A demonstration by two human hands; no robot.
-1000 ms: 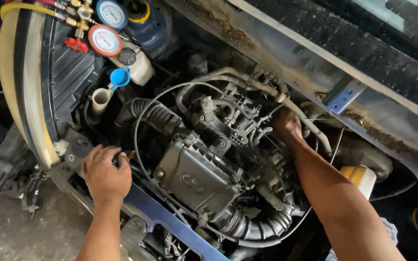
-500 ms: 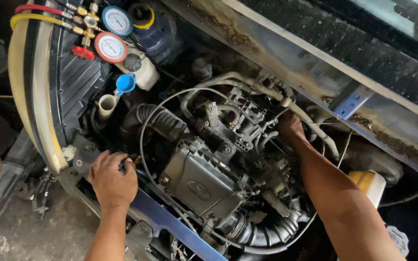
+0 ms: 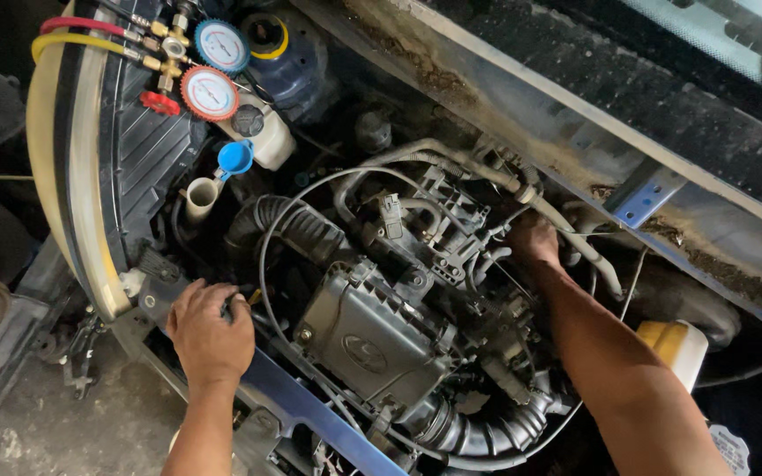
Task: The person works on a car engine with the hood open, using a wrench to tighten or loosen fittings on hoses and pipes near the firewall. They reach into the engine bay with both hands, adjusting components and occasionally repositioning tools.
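Note:
I look down into an open car engine bay. My left hand [image 3: 211, 338] rests on the front cross member [image 3: 306, 401], its fingers curled round a small dark object beside a thin black cable [image 3: 268, 264]. What that object is I cannot make out. My right hand [image 3: 533, 238] reaches deep behind the engine, among the metal pipes and hoses [image 3: 522, 187] near the firewall; its fingers are hidden. Between my two arms lies the black engine cover [image 3: 372, 339].
A manifold gauge set [image 3: 209, 70] with red and yellow hoses hangs at the top left, over a headlight [image 3: 77, 176]. A white reservoir [image 3: 266, 137], a blue cap [image 3: 235, 159], a ribbed intake hose [image 3: 487, 432] and a yellow-capped tank [image 3: 676, 348] crowd the bay.
The view has drifted, so everything sits a little lower and further right in the frame. Both hands stay at the same spots on the car.

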